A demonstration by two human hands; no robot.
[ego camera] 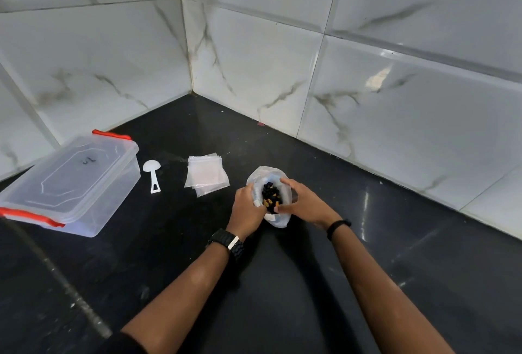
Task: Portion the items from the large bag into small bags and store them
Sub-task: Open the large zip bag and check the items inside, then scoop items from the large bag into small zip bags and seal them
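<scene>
Meanwhile, both hands, left (pixel 246 204) and right (pixel 303 202), are gripping the bag (pixel 279 219) open at centre, with small bags (pixel 205 174), scoop (pixel 152 174) and box (pixel 70 181) lying at ten o'clock; a slipping rim risks spilling the dark pieces (pixel 270 196) across the counter (pixel 282 283).

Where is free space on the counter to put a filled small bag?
Bare counter lies right of the large bag, up to the tiled wall, and between the arms. Left is crowded: small bags, scoop, lidded box.
</scene>
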